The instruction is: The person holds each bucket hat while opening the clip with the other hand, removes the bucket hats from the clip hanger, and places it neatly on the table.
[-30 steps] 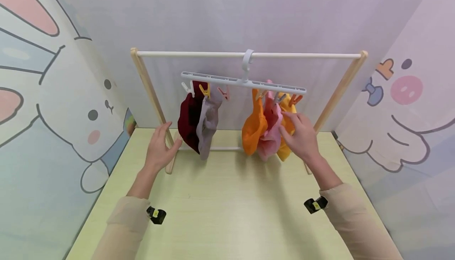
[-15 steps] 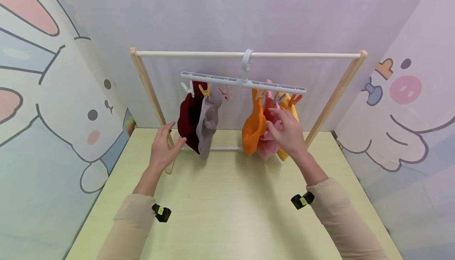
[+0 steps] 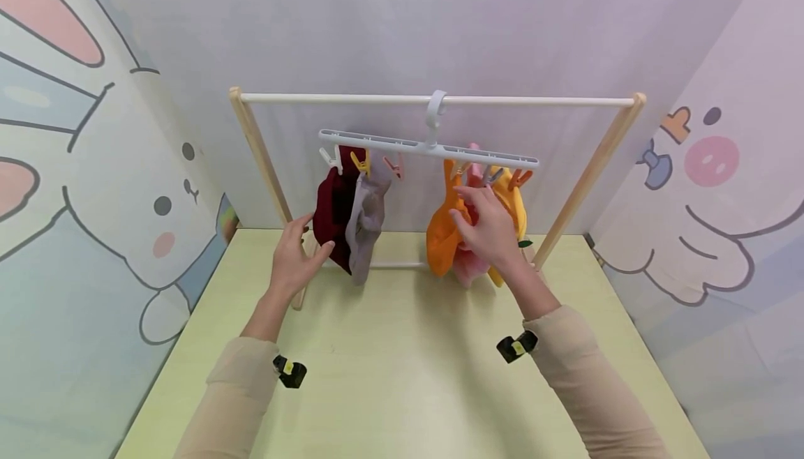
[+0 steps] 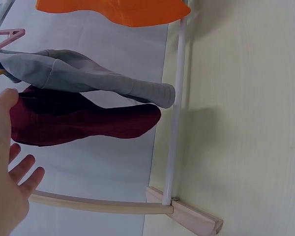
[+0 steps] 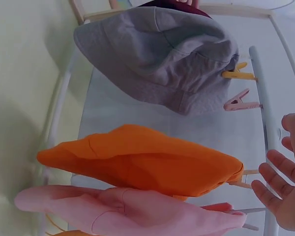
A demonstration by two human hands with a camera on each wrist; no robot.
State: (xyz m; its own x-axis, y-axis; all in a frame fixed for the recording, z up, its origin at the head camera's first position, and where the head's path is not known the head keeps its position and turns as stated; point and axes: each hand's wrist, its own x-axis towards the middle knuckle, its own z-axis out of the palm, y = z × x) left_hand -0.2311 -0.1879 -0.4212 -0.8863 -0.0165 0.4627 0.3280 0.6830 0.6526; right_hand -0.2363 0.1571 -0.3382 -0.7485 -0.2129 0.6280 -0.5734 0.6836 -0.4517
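Observation:
A dark red bucket hat (image 3: 329, 216) and a grey bucket hat (image 3: 366, 222) hang from clips at the left of a pale clip hanger (image 3: 402, 145). My left hand (image 3: 294, 264) is beside the dark red hat, thumb and fingers spread; whether it touches the cloth I cannot tell. On the right side hang an orange hat (image 3: 444, 236), a pink hat (image 5: 137, 211) and a yellow hat (image 3: 516, 204). My right hand (image 3: 490, 225) is in front of the pink hat near the orange one, fingers loosely extended, holding nothing, and partly hides the pink hat.
A wooden rack with a white top bar (image 3: 345, 98) carries the hanger and stands on a pale wooden table (image 3: 389, 361). A pink clip (image 3: 394, 164) holds nothing between the two groups of hats. Printed cartoon walls rise on both sides.
My right hand has moved left, from beside the yellow and pink hats to near the orange one. My left hand has shifted slightly right, closer to the dark red hat.

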